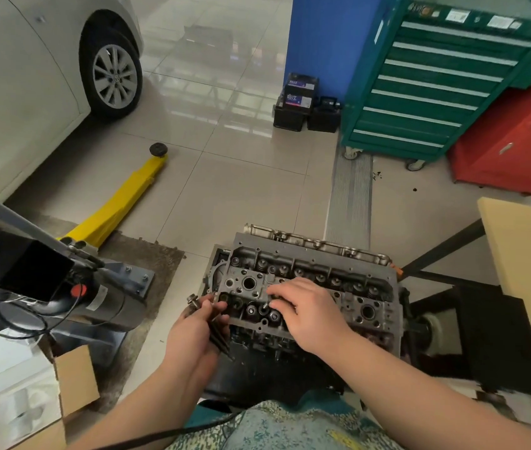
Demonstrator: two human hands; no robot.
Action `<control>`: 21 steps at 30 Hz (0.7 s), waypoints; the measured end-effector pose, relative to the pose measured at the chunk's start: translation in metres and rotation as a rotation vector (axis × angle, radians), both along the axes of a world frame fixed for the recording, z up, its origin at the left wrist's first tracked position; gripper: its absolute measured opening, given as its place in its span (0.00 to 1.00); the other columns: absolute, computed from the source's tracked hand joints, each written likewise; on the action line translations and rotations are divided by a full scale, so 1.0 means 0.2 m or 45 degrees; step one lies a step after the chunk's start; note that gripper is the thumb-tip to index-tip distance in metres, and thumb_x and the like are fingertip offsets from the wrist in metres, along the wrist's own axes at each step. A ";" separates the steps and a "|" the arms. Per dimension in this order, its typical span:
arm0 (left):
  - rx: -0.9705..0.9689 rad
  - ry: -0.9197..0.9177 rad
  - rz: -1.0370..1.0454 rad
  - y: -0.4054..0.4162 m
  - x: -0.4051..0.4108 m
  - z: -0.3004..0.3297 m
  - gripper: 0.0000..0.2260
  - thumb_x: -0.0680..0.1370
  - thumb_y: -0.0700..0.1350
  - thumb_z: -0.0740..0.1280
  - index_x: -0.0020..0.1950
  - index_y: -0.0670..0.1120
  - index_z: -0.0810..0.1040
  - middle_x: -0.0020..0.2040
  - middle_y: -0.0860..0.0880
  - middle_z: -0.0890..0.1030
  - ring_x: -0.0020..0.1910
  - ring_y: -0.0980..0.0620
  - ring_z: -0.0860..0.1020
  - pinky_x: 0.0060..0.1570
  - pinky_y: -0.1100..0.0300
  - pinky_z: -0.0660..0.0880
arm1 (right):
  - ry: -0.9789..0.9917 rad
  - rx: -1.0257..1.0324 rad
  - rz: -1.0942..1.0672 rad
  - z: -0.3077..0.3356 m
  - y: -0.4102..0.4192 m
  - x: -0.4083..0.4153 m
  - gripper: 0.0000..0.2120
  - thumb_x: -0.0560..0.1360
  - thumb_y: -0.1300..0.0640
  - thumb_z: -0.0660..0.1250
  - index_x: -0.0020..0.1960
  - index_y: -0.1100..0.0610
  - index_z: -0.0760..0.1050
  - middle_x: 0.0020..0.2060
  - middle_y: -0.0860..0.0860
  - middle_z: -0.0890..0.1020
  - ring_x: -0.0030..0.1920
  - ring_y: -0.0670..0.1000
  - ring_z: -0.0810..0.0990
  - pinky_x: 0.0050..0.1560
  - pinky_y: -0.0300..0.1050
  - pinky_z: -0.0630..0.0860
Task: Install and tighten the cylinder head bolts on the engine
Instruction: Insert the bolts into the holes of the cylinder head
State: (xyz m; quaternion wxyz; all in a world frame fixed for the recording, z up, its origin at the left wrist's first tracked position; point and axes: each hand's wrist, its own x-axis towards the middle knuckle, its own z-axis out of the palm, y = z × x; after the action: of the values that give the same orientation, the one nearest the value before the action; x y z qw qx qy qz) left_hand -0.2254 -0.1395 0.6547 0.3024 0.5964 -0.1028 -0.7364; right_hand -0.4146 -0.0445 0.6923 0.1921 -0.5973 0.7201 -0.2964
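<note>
A dark grey engine (368, 306) with its cylinder head on top sits on a stand in front of me. My left hand (197, 329) grips a bundle of long dark head bolts (217, 336) at the head's left end, their flanged tops near my thumb. My right hand (306, 311) lies over the middle of the head. Its fingertips pinch one bolt (264, 309) that stands in a hole near the head's front left. The rest of that bolt is hidden in the head.
A yellow floor jack (121, 203) and a white car (30, 76) are at the left. A black machine (30, 287) and open cardboard boxes (72, 381) stand close at my left. Green (436, 82) and red tool cabinets (511, 141) stand at the back right, a tan table (527, 254) to the right.
</note>
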 end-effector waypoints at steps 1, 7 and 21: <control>-0.001 0.002 -0.009 0.00 0.00 0.01 0.08 0.87 0.42 0.62 0.60 0.45 0.81 0.39 0.47 0.86 0.31 0.52 0.80 0.38 0.54 0.75 | 0.021 -0.024 0.033 0.00 0.00 0.01 0.11 0.80 0.59 0.71 0.62 0.55 0.84 0.54 0.47 0.86 0.58 0.47 0.81 0.65 0.44 0.76; -0.033 0.023 -0.035 -0.01 0.00 0.04 0.08 0.86 0.42 0.62 0.61 0.46 0.81 0.37 0.48 0.84 0.29 0.53 0.79 0.38 0.54 0.75 | 0.046 -0.078 0.088 -0.02 -0.02 0.03 0.11 0.80 0.61 0.71 0.61 0.57 0.84 0.54 0.49 0.86 0.58 0.49 0.82 0.64 0.48 0.77; -0.100 0.098 -0.158 -0.01 -0.02 0.03 0.10 0.86 0.40 0.62 0.63 0.43 0.82 0.39 0.47 0.84 0.31 0.52 0.78 0.34 0.56 0.75 | 0.448 0.435 0.214 -0.15 0.04 0.04 0.26 0.84 0.39 0.53 0.80 0.45 0.64 0.82 0.48 0.55 0.80 0.56 0.52 0.78 0.62 0.54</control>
State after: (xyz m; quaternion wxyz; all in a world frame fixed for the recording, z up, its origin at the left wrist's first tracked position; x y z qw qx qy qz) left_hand -0.2297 -0.1415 0.6612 0.2829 0.5479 -0.1567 -0.7715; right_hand -0.4071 -0.0359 0.6625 0.1859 -0.6563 0.7299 -0.0452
